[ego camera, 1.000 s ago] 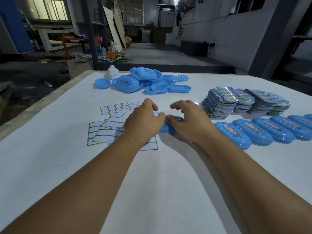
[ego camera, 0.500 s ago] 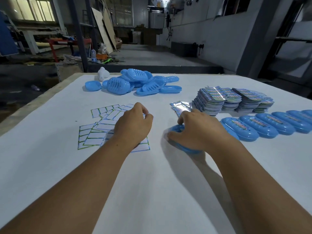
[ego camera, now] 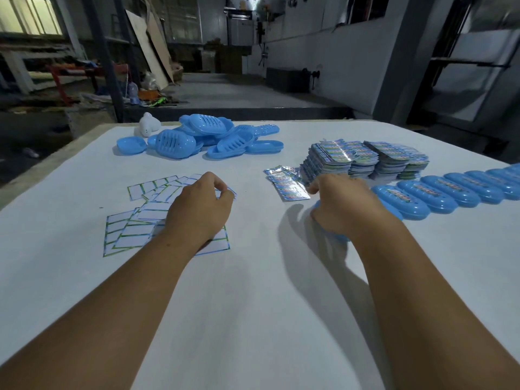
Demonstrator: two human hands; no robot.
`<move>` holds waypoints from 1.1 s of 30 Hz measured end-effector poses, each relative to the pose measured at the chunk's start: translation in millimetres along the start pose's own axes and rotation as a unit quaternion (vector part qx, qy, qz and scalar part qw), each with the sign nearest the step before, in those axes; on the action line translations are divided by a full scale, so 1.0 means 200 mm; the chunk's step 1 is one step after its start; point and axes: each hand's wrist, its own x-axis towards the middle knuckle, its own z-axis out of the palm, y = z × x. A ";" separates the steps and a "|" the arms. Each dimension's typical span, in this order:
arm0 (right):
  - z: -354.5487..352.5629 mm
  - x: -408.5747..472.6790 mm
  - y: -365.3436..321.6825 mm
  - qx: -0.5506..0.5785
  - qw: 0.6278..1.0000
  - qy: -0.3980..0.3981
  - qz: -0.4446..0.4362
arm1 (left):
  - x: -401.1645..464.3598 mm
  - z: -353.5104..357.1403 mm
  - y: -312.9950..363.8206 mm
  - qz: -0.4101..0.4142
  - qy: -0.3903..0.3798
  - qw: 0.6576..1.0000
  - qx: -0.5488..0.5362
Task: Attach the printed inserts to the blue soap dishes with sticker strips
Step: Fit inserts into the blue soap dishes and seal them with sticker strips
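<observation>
My soap dishes (ego camera: pixel 439 199) look like smooth, glossy blue plastic; the inserts (ego camera: pixel 289 184) shiny foil-like print; the counter (ego camera: pixel 253 305) matt white.

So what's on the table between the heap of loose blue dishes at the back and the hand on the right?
In the head view, a few shiny printed inserts lie fanned out between the blue heap and the right hand; otherwise only bare white table.

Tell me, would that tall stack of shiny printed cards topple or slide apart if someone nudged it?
Probably it would slide apart. The printed inserts look glossy, so they are likely slippery, and the stacks already lean and fan at the edges. A few loose inserts lie flat beside them, thin and probably light and bendy.
</observation>
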 end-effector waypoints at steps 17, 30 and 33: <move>0.14 0.06 -0.17 0.181 0.969 0.051 -0.158 | -0.03 -0.05 0.04 -0.024 -0.005 0.999 -0.031; 0.21 0.11 -0.23 0.237 0.948 0.092 -0.190 | 0.36 -0.04 -0.05 -0.003 0.044 0.996 0.074; 0.23 0.12 -0.24 0.224 0.950 0.091 -0.196 | 0.50 0.00 -0.05 0.026 0.005 0.991 0.134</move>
